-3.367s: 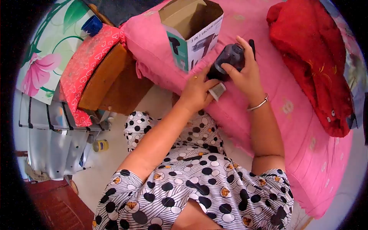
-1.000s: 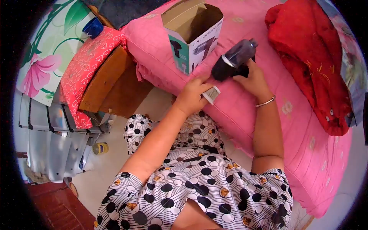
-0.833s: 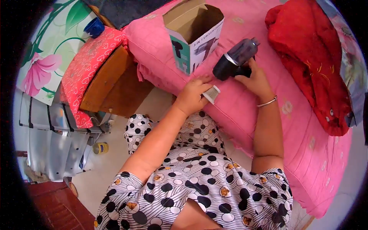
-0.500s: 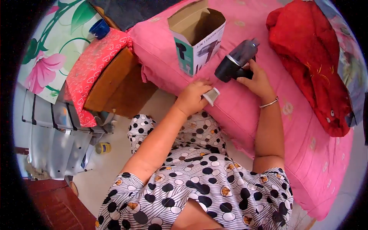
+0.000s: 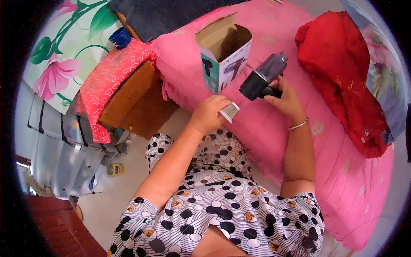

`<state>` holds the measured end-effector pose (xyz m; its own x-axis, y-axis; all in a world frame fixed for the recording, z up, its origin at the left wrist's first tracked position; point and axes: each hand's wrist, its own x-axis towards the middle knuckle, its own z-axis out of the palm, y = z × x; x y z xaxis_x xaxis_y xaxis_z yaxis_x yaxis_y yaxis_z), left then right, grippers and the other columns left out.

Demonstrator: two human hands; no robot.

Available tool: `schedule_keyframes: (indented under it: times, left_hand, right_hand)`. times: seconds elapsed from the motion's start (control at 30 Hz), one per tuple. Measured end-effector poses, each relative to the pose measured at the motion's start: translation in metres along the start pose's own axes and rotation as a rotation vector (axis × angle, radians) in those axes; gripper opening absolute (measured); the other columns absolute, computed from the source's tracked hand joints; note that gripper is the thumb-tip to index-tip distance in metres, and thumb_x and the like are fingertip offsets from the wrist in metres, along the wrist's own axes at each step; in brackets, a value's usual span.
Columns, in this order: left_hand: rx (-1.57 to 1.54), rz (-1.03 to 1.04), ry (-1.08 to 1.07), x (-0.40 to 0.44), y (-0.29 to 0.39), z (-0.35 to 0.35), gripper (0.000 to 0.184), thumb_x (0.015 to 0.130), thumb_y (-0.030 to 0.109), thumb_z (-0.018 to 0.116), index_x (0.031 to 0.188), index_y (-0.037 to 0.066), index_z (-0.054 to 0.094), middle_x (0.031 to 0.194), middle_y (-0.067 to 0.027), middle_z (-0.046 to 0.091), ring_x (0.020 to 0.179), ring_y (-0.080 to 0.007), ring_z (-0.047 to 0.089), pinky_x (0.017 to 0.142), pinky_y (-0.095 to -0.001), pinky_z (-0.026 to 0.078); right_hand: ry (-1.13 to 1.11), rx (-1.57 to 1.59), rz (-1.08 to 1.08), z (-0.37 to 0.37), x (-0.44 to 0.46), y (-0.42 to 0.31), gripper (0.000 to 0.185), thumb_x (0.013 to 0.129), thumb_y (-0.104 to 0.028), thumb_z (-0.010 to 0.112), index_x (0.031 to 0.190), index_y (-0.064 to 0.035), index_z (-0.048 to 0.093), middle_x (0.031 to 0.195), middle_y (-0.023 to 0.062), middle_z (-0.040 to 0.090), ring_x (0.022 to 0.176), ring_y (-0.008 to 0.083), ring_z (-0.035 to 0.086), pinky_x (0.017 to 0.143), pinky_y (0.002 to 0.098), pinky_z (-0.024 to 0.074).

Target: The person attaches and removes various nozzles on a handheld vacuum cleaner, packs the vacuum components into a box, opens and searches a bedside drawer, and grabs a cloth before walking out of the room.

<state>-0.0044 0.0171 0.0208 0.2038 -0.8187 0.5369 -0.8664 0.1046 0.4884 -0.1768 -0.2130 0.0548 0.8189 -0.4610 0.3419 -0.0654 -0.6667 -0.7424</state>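
Note:
A small white-rimmed filter with pleated sides (image 5: pixel 230 112) is pinched in my left hand (image 5: pixel 209 115), just above the bed's near edge. My right hand (image 5: pixel 286 100) is wrapped round the handle of a black handheld vacuum cleaner (image 5: pixel 254 85). Its smoky, see-through nozzle end points up and away to the right. Close beyond both hands stands an open cardboard box (image 5: pixel 214 70) printed with vacuum cleaner pictures, its top flap raised. The filter and the vacuum cleaner are apart from each other.
A pink bedspread (image 5: pixel 274 141) lies under the box. Red cloth (image 5: pixel 342 81) is heaped at the right. On the left are a wooden cabinet (image 5: pixel 132 103) with a red heart-patterned cover (image 5: pixel 96 94), a blue cup (image 5: pixel 120 37), a metal rack (image 5: pixel 64 158) and a yellow can (image 5: pixel 114 169) on the floor.
My view has shifted slightly. My left hand has turned the filter so its wide rim faces more downward. My right hand keeps hold of the vacuum cleaner in nearly the same pose.

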Motion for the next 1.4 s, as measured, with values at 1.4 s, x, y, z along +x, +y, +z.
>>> schedule_keyframes:
  times: [1.4]
  left_hand:
    - [0.117, 0.147, 0.262, 0.077, -0.021, -0.085, 0.026, 0.083, 0.024, 0.061, 0.103, 0.007, 0.063, 0.103, -0.0141, 0.063, 0.100, -0.0341, 0.059, 0.086, -0.0393, 0.048]
  right_hand:
    - [-0.449, 0.218, 0.070, -0.032, 0.108, -0.063, 0.053, 0.078, -0.019, 0.072, 0.125, -0.0019, 0.055, 0.099, 0.0106, 0.064, 0.085, 0.0180, 0.060, 0.075, 0.0288, 0.0485]
